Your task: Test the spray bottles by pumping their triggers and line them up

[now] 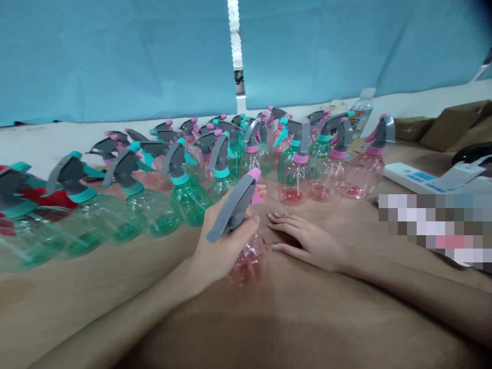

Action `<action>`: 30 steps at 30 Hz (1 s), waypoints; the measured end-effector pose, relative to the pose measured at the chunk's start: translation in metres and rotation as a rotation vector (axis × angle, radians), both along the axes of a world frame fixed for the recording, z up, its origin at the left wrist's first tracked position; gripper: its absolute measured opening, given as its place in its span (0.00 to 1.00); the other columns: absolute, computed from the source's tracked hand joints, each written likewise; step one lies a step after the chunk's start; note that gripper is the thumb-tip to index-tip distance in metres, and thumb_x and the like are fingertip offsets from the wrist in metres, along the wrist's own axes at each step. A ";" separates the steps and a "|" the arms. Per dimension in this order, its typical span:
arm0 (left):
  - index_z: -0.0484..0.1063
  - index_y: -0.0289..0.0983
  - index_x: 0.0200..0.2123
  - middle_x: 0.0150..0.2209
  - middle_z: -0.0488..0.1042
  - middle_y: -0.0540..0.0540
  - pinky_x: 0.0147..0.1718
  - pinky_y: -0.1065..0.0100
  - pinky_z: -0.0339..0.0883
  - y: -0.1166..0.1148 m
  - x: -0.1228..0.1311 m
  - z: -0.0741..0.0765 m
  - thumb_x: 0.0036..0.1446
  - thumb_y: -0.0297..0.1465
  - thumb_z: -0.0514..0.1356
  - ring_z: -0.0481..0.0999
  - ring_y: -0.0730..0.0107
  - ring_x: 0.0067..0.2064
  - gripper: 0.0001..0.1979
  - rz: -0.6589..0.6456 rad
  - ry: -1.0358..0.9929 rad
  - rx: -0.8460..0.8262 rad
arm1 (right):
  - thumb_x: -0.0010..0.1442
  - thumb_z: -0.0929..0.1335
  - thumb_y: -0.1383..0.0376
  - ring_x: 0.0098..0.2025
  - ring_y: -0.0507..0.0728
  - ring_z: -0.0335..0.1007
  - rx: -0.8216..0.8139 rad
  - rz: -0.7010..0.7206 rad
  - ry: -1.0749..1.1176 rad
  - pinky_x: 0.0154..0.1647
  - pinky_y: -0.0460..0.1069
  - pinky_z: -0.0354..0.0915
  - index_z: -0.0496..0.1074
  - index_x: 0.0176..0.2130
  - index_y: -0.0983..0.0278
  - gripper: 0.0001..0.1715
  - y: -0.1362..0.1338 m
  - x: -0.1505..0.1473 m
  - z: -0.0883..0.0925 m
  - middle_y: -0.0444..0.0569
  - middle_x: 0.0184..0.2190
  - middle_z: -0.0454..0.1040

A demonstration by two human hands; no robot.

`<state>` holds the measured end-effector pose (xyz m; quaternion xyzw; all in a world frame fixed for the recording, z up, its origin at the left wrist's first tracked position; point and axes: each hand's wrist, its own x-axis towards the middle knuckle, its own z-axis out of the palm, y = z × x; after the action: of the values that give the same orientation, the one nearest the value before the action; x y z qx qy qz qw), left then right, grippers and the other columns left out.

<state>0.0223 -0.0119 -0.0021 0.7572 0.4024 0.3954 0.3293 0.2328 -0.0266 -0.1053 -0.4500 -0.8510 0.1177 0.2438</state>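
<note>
My left hand (221,241) is wrapped round the neck of a pink clear spray bottle (248,261) that stands on the brown table (292,318). Its grey trigger head (234,207) with a pink nozzle points up and to the right. My right hand (303,238) lies flat on the table just right of the bottle, fingers stretched out toward it and holding nothing.
Several green spray bottles (188,197) and pink spray bottles (295,179) with grey triggers stand in rows behind my hands. A white flat box (415,179) and brown cartons (449,128) sit at the right. Blue cloth (115,56) hangs behind.
</note>
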 end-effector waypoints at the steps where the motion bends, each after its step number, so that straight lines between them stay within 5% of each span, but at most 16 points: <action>1: 0.67 0.41 0.33 0.23 0.64 0.53 0.27 0.68 0.61 0.000 0.000 0.000 0.50 0.32 0.55 0.64 0.69 0.26 0.05 -0.001 0.002 -0.002 | 0.64 0.62 0.50 0.63 0.62 0.58 0.001 0.001 0.005 0.62 0.61 0.57 0.65 0.58 0.62 0.29 0.000 0.000 0.000 0.55 0.58 0.67; 30: 0.61 0.41 0.27 0.23 0.66 0.54 0.26 0.67 0.59 -0.001 0.001 0.001 0.49 0.33 0.54 0.65 0.69 0.25 0.03 0.020 0.011 0.021 | 0.64 0.62 0.50 0.63 0.61 0.57 -0.007 0.000 -0.016 0.62 0.60 0.57 0.65 0.57 0.64 0.29 0.000 0.000 0.001 0.55 0.59 0.67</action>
<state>0.0231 -0.0127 -0.0009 0.7587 0.4077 0.3988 0.3150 0.2324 -0.0269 -0.1040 -0.4518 -0.8525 0.1169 0.2353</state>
